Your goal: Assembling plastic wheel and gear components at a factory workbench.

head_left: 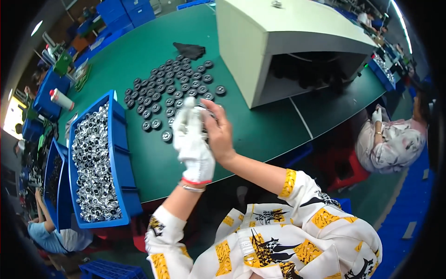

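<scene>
A shiny metal piece (203, 110) sits between the two hands over the counter (251, 139), mostly hidden by them, so its full shape cannot be made out. The bare right hand (220, 132) has its fingers bent and clamped on it; the left hand (189, 132), in a white glove, lies against its other side, and whether those fingers grip or only support it I cannot tell. The hands also cover part of the counter behind them.

The inside of the one big cream box (241, 56) is too dark to read. Past the hands lie several dozen round black caps (166, 136), too closely set for a sure count, with one black cloth (191, 50) behind them. One white bottle with a red top (62, 100) is at the far left.

The large blue bin (121, 153) at the left is heaped with shiny metal parts (95, 162), too many to count. A second blue bin (63, 200), tilted just beside it, has dark contents hard to identify. At the right, a smaller blue tray (384, 80) holds more shiny parts. Two seated co-workers, one at each side, are partly cut off.
</scene>
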Motion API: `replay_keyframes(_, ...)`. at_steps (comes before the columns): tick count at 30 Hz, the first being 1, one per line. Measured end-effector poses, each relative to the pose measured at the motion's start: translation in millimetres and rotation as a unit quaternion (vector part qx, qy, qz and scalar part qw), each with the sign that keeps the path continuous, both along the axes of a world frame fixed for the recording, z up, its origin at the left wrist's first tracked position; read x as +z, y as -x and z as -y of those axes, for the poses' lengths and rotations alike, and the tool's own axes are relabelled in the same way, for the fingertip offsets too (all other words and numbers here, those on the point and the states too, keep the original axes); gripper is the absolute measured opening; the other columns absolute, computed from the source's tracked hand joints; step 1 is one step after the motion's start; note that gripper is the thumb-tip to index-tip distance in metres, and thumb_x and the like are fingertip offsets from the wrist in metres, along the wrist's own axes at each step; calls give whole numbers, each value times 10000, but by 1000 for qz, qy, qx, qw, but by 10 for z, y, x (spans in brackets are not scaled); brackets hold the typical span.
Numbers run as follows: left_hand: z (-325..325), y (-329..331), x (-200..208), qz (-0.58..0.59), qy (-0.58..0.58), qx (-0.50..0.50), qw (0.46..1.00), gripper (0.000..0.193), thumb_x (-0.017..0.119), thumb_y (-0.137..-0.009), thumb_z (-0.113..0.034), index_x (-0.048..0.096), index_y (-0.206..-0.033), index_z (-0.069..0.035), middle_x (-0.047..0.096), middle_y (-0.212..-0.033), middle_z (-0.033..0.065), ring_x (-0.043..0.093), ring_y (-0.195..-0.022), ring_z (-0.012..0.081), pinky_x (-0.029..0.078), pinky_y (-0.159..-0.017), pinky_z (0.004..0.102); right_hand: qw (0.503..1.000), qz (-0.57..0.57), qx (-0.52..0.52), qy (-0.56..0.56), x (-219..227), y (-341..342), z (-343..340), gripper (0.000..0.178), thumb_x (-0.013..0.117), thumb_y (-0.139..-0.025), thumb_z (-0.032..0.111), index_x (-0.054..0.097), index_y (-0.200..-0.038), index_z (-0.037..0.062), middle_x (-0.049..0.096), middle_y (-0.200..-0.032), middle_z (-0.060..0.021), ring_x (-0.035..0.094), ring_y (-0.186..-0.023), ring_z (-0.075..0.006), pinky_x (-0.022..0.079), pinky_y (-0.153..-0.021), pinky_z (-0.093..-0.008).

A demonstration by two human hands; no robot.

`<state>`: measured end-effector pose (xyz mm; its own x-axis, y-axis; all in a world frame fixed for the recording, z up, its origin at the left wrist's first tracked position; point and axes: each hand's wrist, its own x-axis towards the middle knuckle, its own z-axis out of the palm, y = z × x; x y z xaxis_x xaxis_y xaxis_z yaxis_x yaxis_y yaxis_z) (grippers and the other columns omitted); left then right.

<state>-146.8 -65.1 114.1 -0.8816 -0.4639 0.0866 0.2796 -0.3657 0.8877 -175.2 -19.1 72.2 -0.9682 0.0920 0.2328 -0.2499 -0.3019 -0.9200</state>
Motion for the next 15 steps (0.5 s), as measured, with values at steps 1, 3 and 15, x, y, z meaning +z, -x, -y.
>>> replay_keyframes(1, -262, 32, -99, 8, -14, -23, 1000, 323, 548, -943, -126, 524, -1242, -7, 582, -1184, 65, 563, -987, 111, 467, -845, 244, 999, 17, -33, -25, -86, -4, -278, 295, 561, -892, 170, 590, -1162, 54, 553, -1129, -116, 529, -1052, -227, 417, -914, -320)
replay_keyframes(3, -621, 63, -288, 17, -32, -41, 998, 327, 544, -944, -126, 513, -1243, 3, 578, -1191, 69, 557, -1000, 120, 459, -867, 249, 994, 2, -66, -82, -277, -7, -668, 286, 561, -890, 174, 597, -1150, 60, 539, -1139, -121, 540, -1036, -236, 435, -889, -321)
replay_keyframes(15, -1026, 415, -1012, -30, 330, 35, 943, 276, 523, -915, -93, 587, -1172, -14, 526, -1210, 138, 507, -1132, 255, 400, -976, 344, 901, -122, -138, -393, -705, 235, -1362, 304, 537, -875, 193, 550, -1159, 88, 475, -1162, -136, 433, -1082, -345, 317, -944, -467)
